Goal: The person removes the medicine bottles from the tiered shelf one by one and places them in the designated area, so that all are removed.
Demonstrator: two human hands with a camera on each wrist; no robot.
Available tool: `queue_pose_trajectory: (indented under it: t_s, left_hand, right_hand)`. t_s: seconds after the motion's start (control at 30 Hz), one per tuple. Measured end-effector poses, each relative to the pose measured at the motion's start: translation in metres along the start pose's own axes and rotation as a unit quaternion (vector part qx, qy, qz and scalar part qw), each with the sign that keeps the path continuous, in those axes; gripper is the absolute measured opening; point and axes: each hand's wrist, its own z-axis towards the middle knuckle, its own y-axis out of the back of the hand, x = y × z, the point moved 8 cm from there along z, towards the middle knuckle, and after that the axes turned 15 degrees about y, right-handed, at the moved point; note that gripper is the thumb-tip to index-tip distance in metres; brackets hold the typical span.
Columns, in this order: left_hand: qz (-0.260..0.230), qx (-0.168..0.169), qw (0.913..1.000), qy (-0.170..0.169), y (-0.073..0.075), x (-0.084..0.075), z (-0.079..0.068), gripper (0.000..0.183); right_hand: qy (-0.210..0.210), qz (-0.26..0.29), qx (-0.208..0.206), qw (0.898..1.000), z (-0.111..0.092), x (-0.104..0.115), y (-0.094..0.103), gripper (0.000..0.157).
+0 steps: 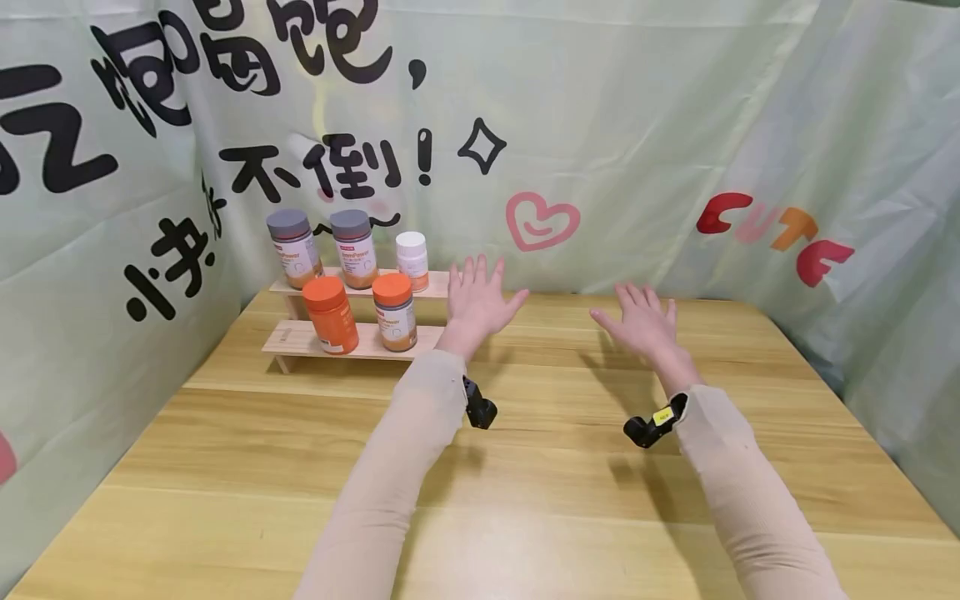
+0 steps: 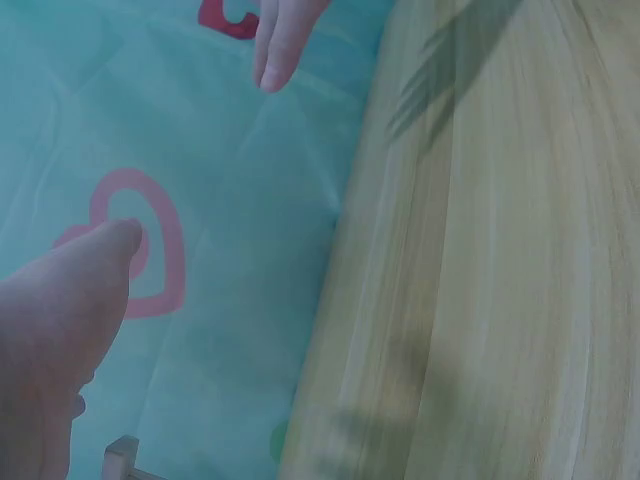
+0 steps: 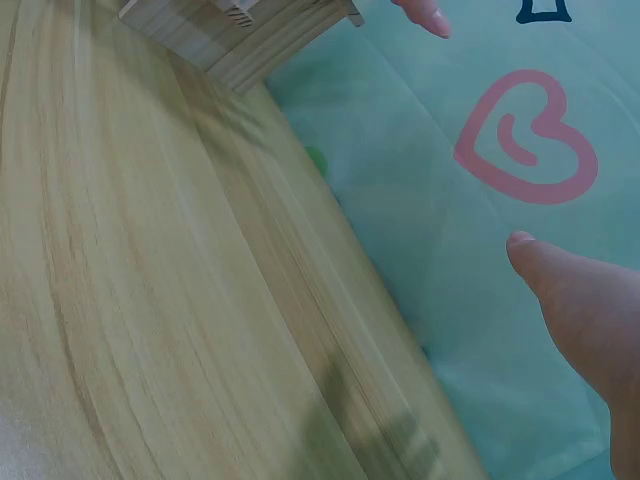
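My left hand (image 1: 480, 307) is raised over the table with its fingers spread, close to the right end of a two-tier wooden rack (image 1: 300, 337). Nothing is in it. To the right, my right hand (image 1: 645, 325) hovers with straight, spread fingers and also holds nothing. On the rack's upper tier stand two grey-lidded bottles (image 1: 297, 254) and a small white bottle (image 1: 412, 262). The lower tier carries an orange bottle (image 1: 332, 317) and an orange-lidded bottle (image 1: 396, 315). In the right wrist view the right thumb (image 3: 580, 295) shows, with the rack's end (image 3: 250, 50) at the top.
The wooden table (image 1: 525, 500) reaches back to a pale green printed curtain (image 1: 615, 125), which also hangs along the left and right sides. Each wrist wears a small black camera, such as the left wrist's camera (image 1: 480, 407).
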Motion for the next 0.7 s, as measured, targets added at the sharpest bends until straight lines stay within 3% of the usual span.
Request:
queue_pose_trajectory:
  t_s: [0.27,0.43,0.7]
  left_hand:
    - [-0.005,-0.009,0.9999,-0.013,0.008,-0.003,-0.004,0.08]
    - [-0.037,-0.019,0.9988,-0.026,0.018,0.001,-0.012,0.083]
    - [-0.135,-0.081,0.9865,-0.048,0.061,0.031,-0.036,0.082]
  right_hand:
    - [0.003,0.003,-0.027,1.0,0.0,0.003,0.01,0.085]
    - [0.011,0.031,-0.058,0.998,-0.001,0.005,0.015,0.085]
    - [0.025,0.126,-0.094,0.987,-0.006,0.021,0.02,0.087]
